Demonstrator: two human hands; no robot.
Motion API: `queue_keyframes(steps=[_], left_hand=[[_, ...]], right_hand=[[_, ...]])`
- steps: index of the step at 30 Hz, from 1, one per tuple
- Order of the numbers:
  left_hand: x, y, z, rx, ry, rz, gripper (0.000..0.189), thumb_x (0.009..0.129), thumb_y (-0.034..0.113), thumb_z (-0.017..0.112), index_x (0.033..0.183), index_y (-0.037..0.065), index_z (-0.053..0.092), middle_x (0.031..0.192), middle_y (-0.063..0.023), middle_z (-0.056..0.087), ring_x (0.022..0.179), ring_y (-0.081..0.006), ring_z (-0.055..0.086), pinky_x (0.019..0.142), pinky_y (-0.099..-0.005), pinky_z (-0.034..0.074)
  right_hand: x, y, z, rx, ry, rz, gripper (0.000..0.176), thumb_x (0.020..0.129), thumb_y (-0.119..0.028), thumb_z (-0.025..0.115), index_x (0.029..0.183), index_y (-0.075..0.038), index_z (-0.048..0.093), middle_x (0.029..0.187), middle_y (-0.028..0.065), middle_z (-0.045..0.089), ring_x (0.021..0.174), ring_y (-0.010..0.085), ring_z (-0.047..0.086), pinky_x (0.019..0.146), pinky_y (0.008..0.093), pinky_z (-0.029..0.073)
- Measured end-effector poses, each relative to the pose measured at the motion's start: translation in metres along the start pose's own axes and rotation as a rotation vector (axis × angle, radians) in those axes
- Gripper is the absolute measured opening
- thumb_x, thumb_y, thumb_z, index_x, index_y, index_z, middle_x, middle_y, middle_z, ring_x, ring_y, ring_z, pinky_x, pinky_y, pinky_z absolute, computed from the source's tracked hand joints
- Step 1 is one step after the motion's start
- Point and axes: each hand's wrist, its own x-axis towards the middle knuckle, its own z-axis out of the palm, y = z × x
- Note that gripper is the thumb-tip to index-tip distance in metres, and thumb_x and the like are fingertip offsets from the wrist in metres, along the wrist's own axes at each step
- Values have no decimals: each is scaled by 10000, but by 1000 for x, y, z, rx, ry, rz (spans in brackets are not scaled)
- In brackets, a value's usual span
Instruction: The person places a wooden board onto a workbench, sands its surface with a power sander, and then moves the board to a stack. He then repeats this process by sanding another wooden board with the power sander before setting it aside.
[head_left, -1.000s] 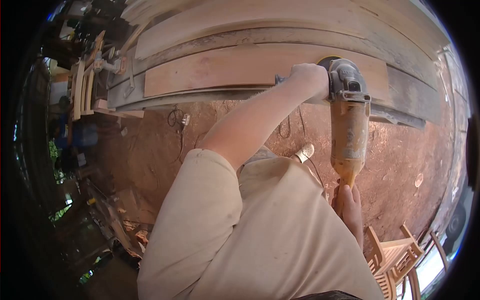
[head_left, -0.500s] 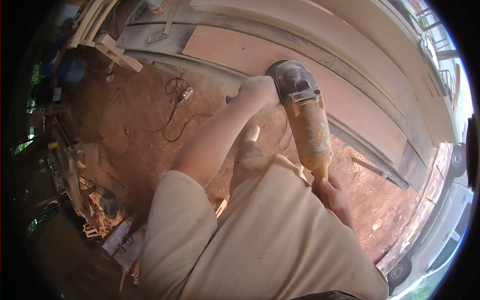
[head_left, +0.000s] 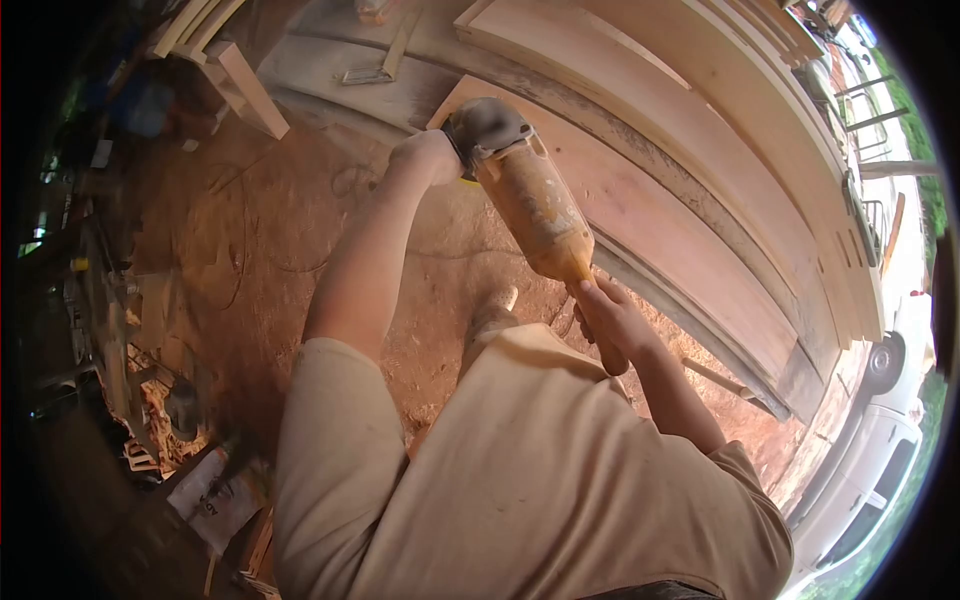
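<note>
A dusty orange power tool (head_left: 540, 205) with a dark round head lies diagonally over the near end of a reddish wooden board (head_left: 650, 205). My left hand (head_left: 428, 158) is closed at the side of the tool's head; the grip under its fingers is mostly hidden. Around the tool's rear handle, my right hand (head_left: 612, 318) is wrapped. The disc under the head is largely covered, with a thin yellow edge showing beneath.
More long planks (head_left: 720, 95) are stacked beyond the board. A metal-and-wood square (head_left: 385, 70) rests at the upper left. Cables lie on the reddish ground (head_left: 300, 300). Wood scraps (head_left: 150, 420) are at the left, and a white vehicle (head_left: 865, 480) stands at the right.
The tool and both my hands have moved left, toward the board's near end. The view has shifted slightly, and more of my right forearm shows.
</note>
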Motion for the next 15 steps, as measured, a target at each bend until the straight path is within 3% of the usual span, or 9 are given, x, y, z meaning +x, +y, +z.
queue_keyframes(steps=[5,8,12,15], left_hand=[[47,-42,-4,-11,-65,-55,344,904,278,644,1153,71,759,1216,-213,713,1174,-378,672,944,-437,567],[72,-41,14,-13,-94,8,333,905,261,639,1156,75,755,1206,-213,713,1160,-392,671,939,-455,563],[36,9,27,8,-11,48,330,906,270,636,1150,82,754,1192,-217,716,1152,-400,671,945,-467,561],[13,59,45,98,-29,200,332,905,281,631,1143,86,756,1182,-223,718,1150,-401,671,954,-475,557]], right_hand=[[30,-31,26,-61,-5,4,462,1066,-488,537,1141,-34,584,886,25,544,726,128,546,655,316,497],[19,-29,11,-101,24,2,469,1064,-493,534,1155,-36,588,888,26,541,733,128,542,666,312,500],[-17,-7,-16,-80,34,60,458,1069,-470,527,1210,-40,596,883,22,537,745,122,539,671,305,505],[-58,31,-42,-27,52,40,448,1070,-441,531,1240,-33,599,880,18,540,751,114,542,666,303,504]])
